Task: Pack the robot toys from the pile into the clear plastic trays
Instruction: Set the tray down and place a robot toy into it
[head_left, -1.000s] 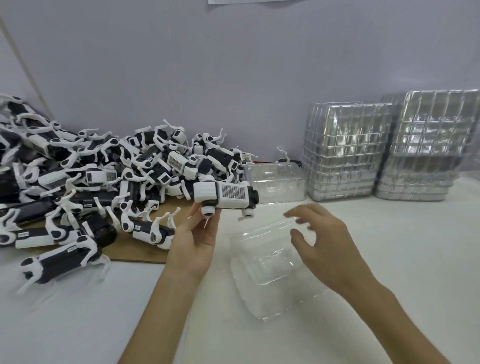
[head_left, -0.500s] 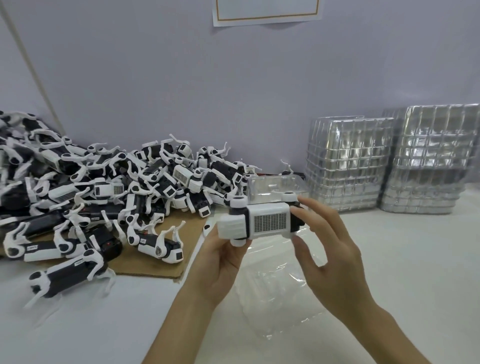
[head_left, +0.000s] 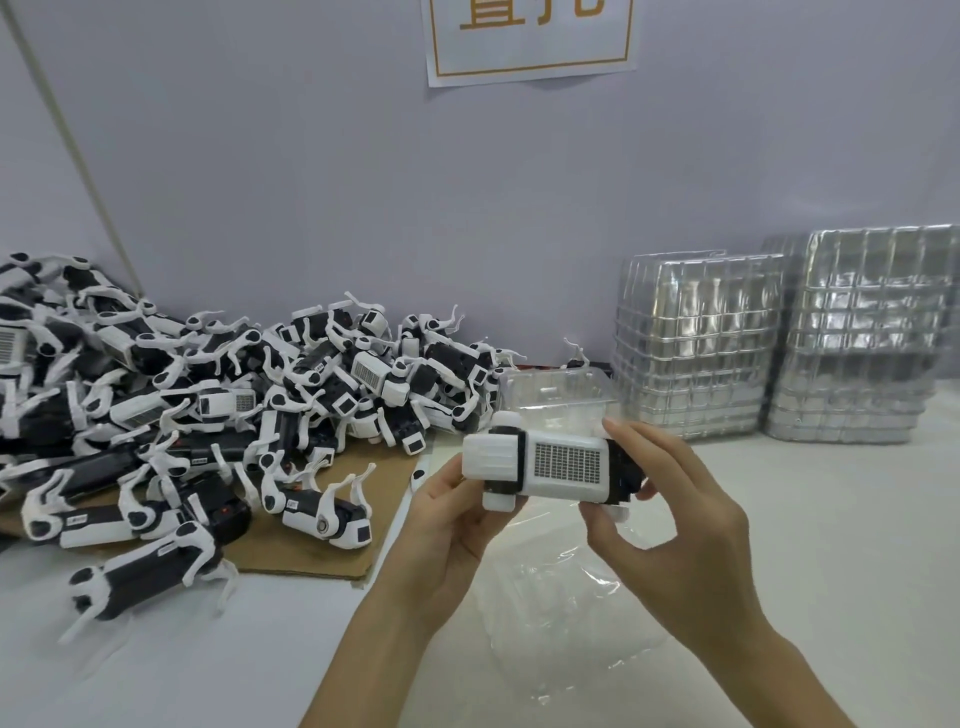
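- Holding one robot toy up off the surface, level, grille side towards the camera; reads as a check of its orientation before seating it.
- Gripping the white end with the left hand, fingers curled up from below and clamped on the toy.
- Pinching the dark end with the right hand, forefinger on top and thumb beneath, clamped on the same toy. Probably two hands so the body can be turned without slipping.
- Hovering right over the clear plastic tray, which lies on the surface just below the hands — handy for a short drop straight into the cavity.
- Seeing no toy in that tray, so judging this packing step as barely begun.
- Noting the pile of black-and-white toys heaped at the left on a sheet of cardboard, against the wall, near the left hand for the next pick.
- Spotting a second clear tray behind the toy, just beside the pile, and two tall stacks of trays at the right by the wall — supply parked apart from the working spot.
- Next, likely: matching the toy's outline to the moulded cavity, then pressing down. Worth watching for a leg catching on the thin rim.
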